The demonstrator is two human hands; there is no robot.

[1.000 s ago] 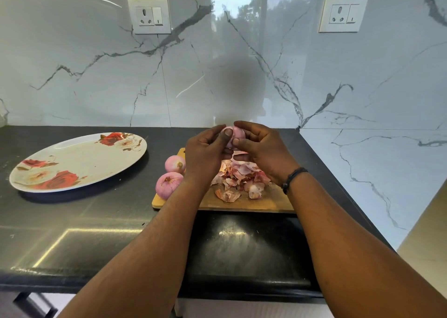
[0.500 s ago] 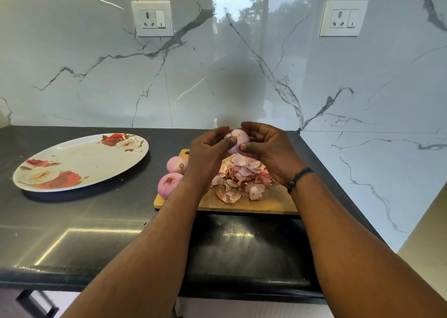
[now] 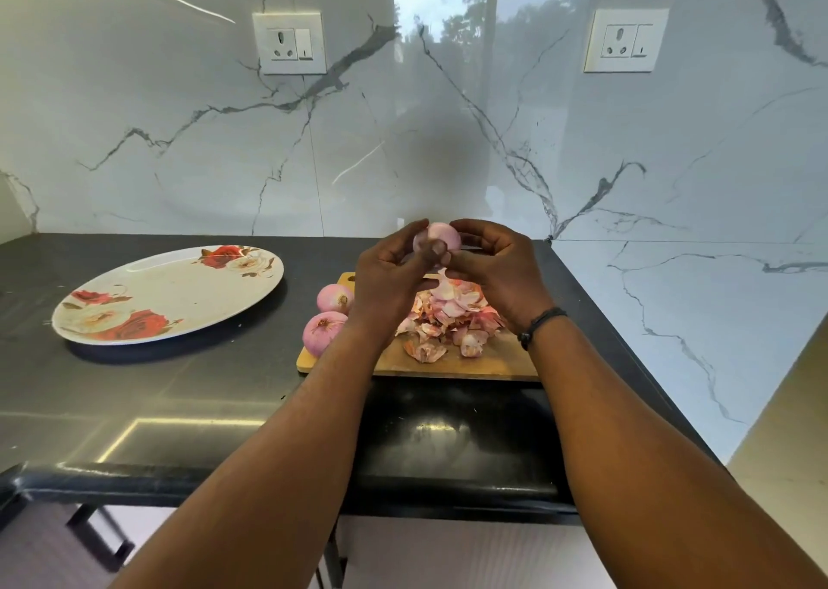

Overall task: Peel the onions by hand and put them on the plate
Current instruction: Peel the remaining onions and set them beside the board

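You hold a small, round onion [image 3: 441, 237] up between both hands, above the far end of the chopping board [image 3: 452, 362]. Your left hand [image 3: 387, 270] curls around its left side with the thumb pressed on the smooth, pale pink surface; your right hand [image 3: 495, 266] cups it from the right, fingers bent around the back. Both sets of fingers are grasping the same onion.

Below your hands lies a loose heap of peels [image 3: 448, 315], thin, papery and curled, pink to orange-brown, piled on the flat wooden board. Two more onions [image 3: 329, 315] sit at the board's left edge (one farther, one nearer, just beside each other), rounded, glossy pink, the nearer one showing a brownish root end.

Well apart to the left, the oval plate [image 3: 148, 293] rests on the dark, polished worktop [image 3: 179, 400]; it is white with red and cream roses printed at both ends.

A dark band [image 3: 540, 322] circles your right wrist. Behind everything rises a shiny white marble-look wall [image 3: 179, 140] with grey veins and two white sockets [image 3: 290, 42].
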